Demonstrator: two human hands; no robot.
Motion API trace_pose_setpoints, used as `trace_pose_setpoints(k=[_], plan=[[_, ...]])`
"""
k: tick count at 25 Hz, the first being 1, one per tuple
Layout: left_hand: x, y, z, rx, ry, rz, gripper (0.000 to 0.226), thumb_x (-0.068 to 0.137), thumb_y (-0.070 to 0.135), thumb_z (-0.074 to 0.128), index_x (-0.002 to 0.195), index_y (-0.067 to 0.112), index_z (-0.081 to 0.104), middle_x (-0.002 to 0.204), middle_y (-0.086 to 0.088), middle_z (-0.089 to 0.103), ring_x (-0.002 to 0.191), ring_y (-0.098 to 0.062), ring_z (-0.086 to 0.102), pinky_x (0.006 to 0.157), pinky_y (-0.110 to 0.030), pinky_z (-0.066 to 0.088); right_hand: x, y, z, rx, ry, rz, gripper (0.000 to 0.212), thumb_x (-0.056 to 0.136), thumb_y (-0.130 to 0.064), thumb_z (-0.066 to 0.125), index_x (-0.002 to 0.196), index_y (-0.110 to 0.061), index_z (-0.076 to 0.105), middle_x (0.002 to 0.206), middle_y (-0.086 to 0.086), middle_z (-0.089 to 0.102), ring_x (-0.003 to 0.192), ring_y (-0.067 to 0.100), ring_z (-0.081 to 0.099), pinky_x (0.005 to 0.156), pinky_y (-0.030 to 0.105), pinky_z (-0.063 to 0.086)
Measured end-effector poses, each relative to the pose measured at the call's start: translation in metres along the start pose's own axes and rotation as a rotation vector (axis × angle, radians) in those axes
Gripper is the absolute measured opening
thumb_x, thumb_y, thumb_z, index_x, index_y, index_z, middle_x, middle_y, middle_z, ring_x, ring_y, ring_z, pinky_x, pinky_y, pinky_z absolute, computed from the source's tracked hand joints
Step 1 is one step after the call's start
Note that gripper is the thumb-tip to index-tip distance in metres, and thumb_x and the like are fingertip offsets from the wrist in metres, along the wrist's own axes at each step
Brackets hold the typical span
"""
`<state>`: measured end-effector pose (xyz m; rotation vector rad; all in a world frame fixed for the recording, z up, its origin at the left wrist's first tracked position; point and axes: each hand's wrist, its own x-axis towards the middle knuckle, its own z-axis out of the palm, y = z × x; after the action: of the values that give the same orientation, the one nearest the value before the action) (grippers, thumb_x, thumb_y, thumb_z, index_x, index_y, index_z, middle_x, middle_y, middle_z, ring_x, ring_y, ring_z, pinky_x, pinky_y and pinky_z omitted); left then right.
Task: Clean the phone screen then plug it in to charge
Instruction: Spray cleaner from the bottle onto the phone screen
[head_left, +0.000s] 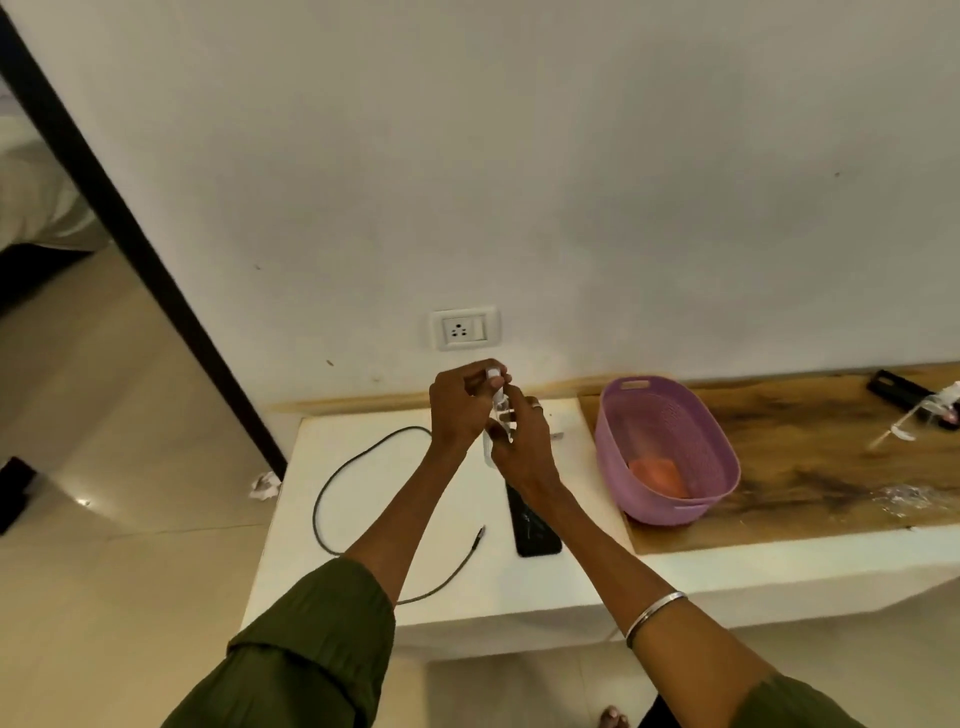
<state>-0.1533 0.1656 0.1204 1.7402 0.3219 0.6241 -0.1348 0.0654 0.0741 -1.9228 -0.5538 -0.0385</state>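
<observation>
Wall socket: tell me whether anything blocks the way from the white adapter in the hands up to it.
Nothing visible does. The wall socket sits bare just above the hands. The left hand and right hand hold the white adapter directly below it, with only bare wall between.

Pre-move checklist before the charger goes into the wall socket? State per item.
1. Wall socket free: ok, nothing plugged in.
2. White charger adapter in hand: ok, the left hand and right hand both hold it above the white table.
3. Plug pins facing the socket: cannot tell, fingers hide them.
4. Dark cable joined to the adapter: cannot tell; one connector end lies loose on the table.
5. Phone within cable range: ok, it lies flat on the table under the right forearm.
6. Socket switch on: cannot tell.
</observation>
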Motion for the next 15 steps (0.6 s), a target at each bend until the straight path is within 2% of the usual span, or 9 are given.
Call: trace_pose_setpoints(k=[3,5,7,9,11,13,15], plan=[[-0.022,0.002,-0.007,-0.035,0.184,0.01,0.017,0.081,0.003,0.072,0.081,0.019,0.078,0.073,0.013,0.075,0.071,0.002,0.07,0.072,-0.021,0.056,-0.011,-0.009,0.014,-0.021,0.026,-0.013,0.043,0.081,-0.006,0.063,0.12,-0.015,0.051,0.106,0.01,0.057,0.094,0.02,0.053,0.076,0.028,0.046],[-0.027,0.012,-0.006,-0.106,0.295,-0.007,0.009,0.077,0.013,0.079,0.072,0.02,0.075,0.068,0.012,0.074,0.067,-0.004,0.071,0.069,-0.021,0.056,-0.015,-0.016,0.018,-0.067,0.056,-0.03,0.044,0.08,-0.013,0.067,0.121,-0.014,0.051,0.107,0.009,0.056,0.094,0.019,0.052,0.075,0.026,0.044],[-0.023,0.021,-0.007,-0.147,0.373,-0.047,0.012,0.07,0.022,0.086,0.07,0.019,0.074,0.066,0.008,0.075,0.065,-0.009,0.071,0.068,-0.024,0.057,-0.023,-0.018,0.02,-0.069,0.059,0.004,0.048,0.081,-0.019,0.068,0.125,-0.017,0.05,0.11,0.011,0.054,0.096,0.021,0.053,0.077,0.031,0.048],[-0.017,0.03,-0.009,-0.175,0.333,-0.089,0.012,0.07,0.022,0.086,0.07,0.026,0.075,0.069,0.01,0.075,0.066,-0.007,0.071,0.069,-0.024,0.056,-0.03,-0.018,0.017,-0.032,0.056,0.041,0.051,0.083,-0.02,0.069,0.129,-0.019,0.048,0.114,0.012,0.054,0.097,0.022,0.055,0.083,0.038,0.053],[-0.017,0.029,-0.013,-0.134,0.279,-0.057,0.018,0.075,0.019,0.083,0.076,0.035,0.074,0.072,0.018,0.074,0.075,0.001,0.072,0.073,-0.019,0.055,-0.032,-0.014,0.012,-0.001,0.068,0.039,0.05,0.085,-0.023,0.068,0.13,-0.015,0.048,0.115,0.01,0.055,0.097,0.019,0.056,0.084,0.042,0.055],[-0.024,0.017,-0.016,-0.064,0.253,-0.024,0.013,0.079,0.018,0.08,0.084,0.029,0.076,0.08,0.017,0.074,0.083,0.001,0.071,0.08,-0.019,0.054,-0.032,-0.011,0.004,0.028,0.075,0.032,0.05,0.086,-0.023,0.067,0.131,-0.014,0.048,0.119,0.005,0.057,0.102,0.017,0.056,0.088,0.043,0.054],[-0.032,-0.002,-0.019,0.039,0.244,-0.028,0.009,0.081,0.018,0.079,0.089,0.017,0.077,0.089,0.009,0.075,0.087,-0.005,0.07,0.081,-0.023,0.054,-0.031,-0.003,-0.003,0.04,0.073,0.034,0.051,0.087,-0.023,0.066,0.134,-0.015,0.046,0.124,0.003,0.06,0.108,0.017,0.057,0.093,0.042,0.052]])
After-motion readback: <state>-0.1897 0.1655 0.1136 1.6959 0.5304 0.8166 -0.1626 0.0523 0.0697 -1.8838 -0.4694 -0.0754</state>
